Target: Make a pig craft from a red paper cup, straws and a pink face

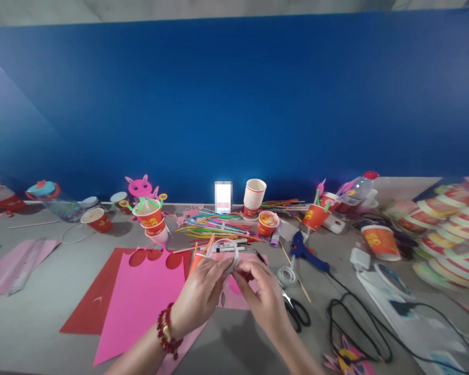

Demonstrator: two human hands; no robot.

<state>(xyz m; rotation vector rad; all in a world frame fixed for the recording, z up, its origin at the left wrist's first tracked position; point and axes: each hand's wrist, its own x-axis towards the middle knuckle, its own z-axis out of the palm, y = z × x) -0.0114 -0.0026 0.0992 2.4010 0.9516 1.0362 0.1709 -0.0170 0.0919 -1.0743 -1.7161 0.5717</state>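
My left hand [201, 291], wearing a red bead bracelet [166, 333], is closed with its fingertips at a thin white ring [235, 255]. My right hand [260, 291] meets it from the right, thumb and fingers pinched at the ring's lower edge. The fingers hide part of the ring, and any smaller piece between them cannot be made out. Just behind my left hand stands an orange paper cup [196, 259] with orange strips sticking up, partly covered by the hand. Under both hands lies a light pink sheet [234, 300].
Bright pink paper [140, 307] overlaps red paper [89, 302] at left. Scissors [297, 312], a tape roll [286, 275] and a blue glue gun [307, 252] with a looping black cord lie right. Behind are colourful pipe cleaners [207, 227], stacked white cups [255, 195] and a pink-animal cup [150, 221].
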